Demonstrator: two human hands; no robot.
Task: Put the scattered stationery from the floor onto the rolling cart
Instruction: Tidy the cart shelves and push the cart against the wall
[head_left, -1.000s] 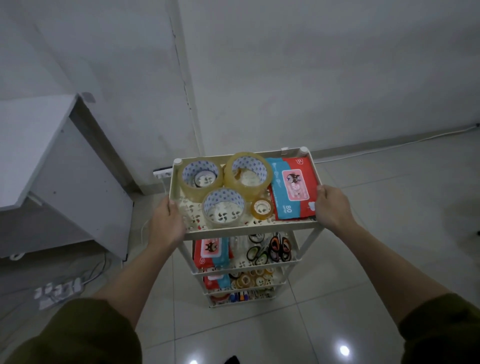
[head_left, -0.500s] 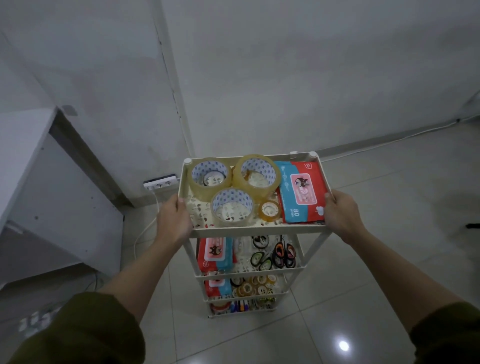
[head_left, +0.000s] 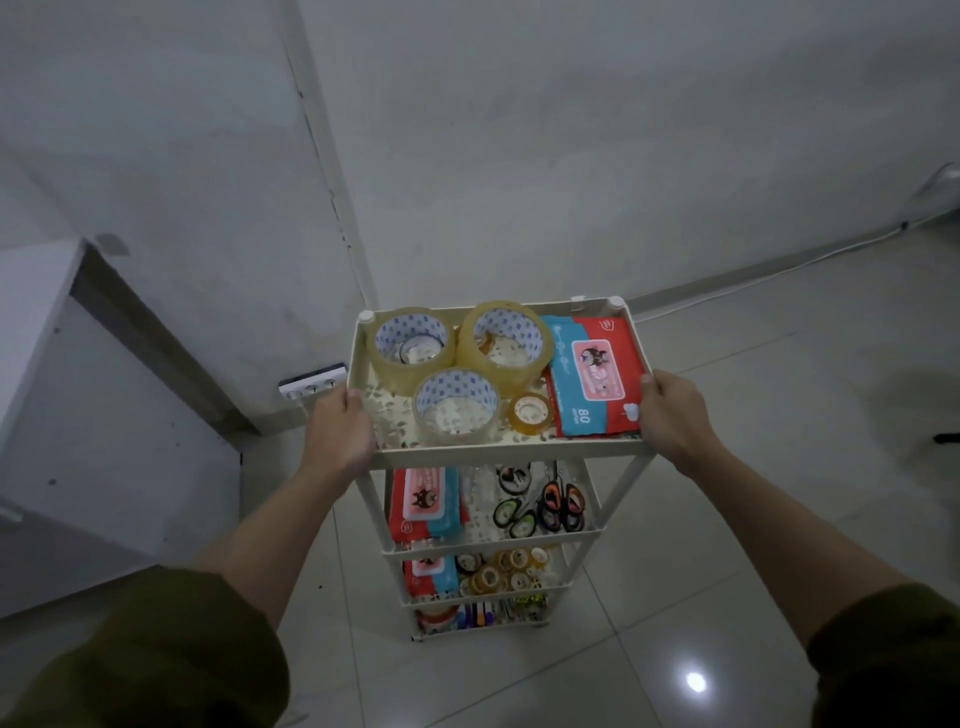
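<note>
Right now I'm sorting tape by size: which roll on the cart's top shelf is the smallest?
The small amber tape roll beside the red wet-wipes pack; the three big clear packing-tape rolls dwarf it.

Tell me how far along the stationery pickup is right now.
Looks nearly done: the rolling cart is loaded on every tier, with tape rolls and a wipes pack on top. The left hand and right hand grip the top tray's sides. No stationery shows on the visible floor; anything outside the frame can't be checked.
</note>
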